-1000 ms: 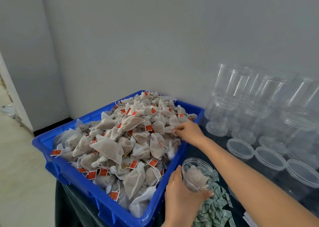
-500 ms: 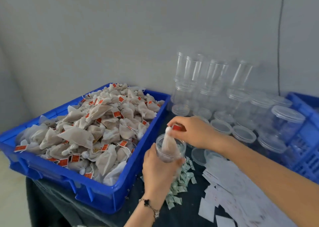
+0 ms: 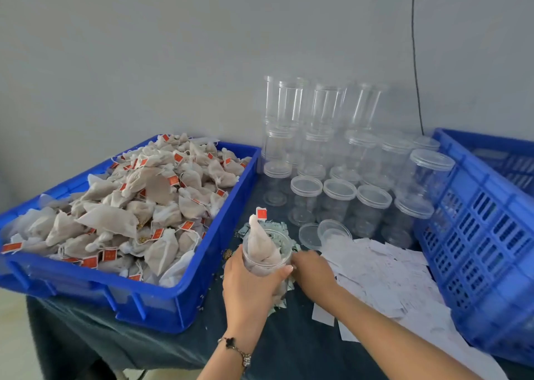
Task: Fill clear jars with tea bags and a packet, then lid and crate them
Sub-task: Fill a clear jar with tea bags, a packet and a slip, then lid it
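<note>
My left hand [image 3: 250, 285] gripped the open clear jar [image 3: 267, 257] near the middle of the dark-covered table [image 3: 291, 342], fingers curled round its wall, with 1 tea bag [image 3: 260, 239] standing up out of the mouth and its red tag [image 3: 261, 214] above the rim. My right hand [image 3: 313, 270] lay just right of the jar over the small green packets [image 3: 284, 301], its fingertips hidden behind the jar, so I could not tell whether it held anything. The tray of tea bags [image 3: 150, 307] sat at left, lidded jars [image 3: 339, 200] stood far behind, blurred together, and the blue crate [image 3: 485, 235] at right was cut off by the frame.
</note>
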Demonstrator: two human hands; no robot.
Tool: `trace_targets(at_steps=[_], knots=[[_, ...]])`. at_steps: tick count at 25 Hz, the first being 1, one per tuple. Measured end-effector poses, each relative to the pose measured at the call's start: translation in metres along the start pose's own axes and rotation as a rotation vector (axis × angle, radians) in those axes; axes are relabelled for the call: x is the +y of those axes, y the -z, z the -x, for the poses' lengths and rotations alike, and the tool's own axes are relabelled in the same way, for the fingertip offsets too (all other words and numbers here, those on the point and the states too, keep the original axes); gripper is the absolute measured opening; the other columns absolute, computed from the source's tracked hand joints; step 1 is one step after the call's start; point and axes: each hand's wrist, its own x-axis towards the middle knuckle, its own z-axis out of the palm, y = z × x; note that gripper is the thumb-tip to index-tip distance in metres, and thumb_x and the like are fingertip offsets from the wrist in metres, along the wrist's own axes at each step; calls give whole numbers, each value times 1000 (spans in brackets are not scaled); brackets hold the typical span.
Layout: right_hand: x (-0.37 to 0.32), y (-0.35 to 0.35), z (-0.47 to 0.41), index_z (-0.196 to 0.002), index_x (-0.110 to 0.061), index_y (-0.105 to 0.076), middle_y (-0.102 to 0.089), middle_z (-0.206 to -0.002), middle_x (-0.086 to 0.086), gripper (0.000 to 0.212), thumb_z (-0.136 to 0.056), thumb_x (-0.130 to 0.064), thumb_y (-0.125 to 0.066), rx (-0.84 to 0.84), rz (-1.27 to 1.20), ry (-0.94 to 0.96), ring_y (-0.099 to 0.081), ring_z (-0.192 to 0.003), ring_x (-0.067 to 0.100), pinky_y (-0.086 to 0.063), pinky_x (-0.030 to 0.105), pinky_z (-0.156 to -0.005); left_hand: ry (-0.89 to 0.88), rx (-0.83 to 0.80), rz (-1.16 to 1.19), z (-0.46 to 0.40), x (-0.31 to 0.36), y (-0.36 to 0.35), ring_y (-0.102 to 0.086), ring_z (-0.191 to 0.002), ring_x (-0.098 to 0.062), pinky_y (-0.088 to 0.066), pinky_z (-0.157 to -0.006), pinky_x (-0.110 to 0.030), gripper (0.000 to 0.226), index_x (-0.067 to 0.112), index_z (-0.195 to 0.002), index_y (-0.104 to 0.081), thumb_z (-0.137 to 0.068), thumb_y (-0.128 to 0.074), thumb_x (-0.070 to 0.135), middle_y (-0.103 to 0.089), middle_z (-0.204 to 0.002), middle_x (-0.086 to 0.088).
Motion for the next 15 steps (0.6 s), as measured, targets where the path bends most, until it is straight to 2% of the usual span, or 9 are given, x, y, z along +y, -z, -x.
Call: trace_targets(at_steps=[3, 6, 8, 10, 11, 13, 15], knots=[[8, 25, -6, -87, -15, -63, -68, -92, 3, 12, -85, -11, -52, 100, -165, -37, -60, -88, 24, -41, 31, -69, -14, 1, 6, 1, 1, 1, -57, -102, -8, -50, -92, -38, 62, 37, -107, -56, -56, -89, 34, -60, -110, 13], [9, 67, -4, -83, -17, -66, -69, -82, -3, 7, -83, -11, -63, 249, -407, -114, -63, -79, 15, -45, 27, -69, -43, 3, 6, 1, 3, -1, -52, -97, 2, -46, -84, -28, 60, 45, -101, -50, -55, -89, 37, -57, -108, 17], [4, 95, -1, -81, -21, -66, -68, -77, -8, 11, -82, -10, -66, 374, -662, -159, -63, -73, 7, -49, 22, -67, -59, -5, 3, 1, 3, -4, -50, -96, 6, -40, -76, -21, 62, 46, -103, -49, -55, -88, 37, -55, -108, 20], [-4, 119, 4, -79, -23, -65, -68, -71, -8, 16, -82, -7, -66, 335, -940, -108, -63, -64, 5, -49, 18, -57, -61, -22, 8, 1, 3, -9, -51, -98, 5, -41, -77, -20, 62, 43, -106, -53, -55, -88, 36, -55, -109, 20], [-8, 126, 8, -78, -24, -66, -68, -69, -9, 16, -82, -9, -66, 234, -956, -60, -62, -60, 3, -47, 14, -53, -61, -34, 5, 1, 2, -12, -52, -98, 3, -44, -79, -23, 61, 42, -106, -54, -55, -87, 36, -56, -109, 19], [-13, 128, 17, -80, -27, -68, -67, -71, -15, 10, -82, -17, -68, 44, -729, 20, -60, -61, -4, -42, 6, -52, -62, -56, -22, 2, 2, -19, -53, -99, -1, -48, -84, -30, 62, 40, -109, -55, -56, -87, 38, -56, -109, 17], [-16, 123, 22, -94, -28, -69, -66, -86, -18, 13, -84, -22, -66, 69, -550, 26, -58, -73, -8, -44, 5, -65, -73, -76, -47, 3, 0, -26, -54, -102, -6, -49, -88, -34, 64, 38, -112, -55, -56, -86, 40, -57, -110, 15]])
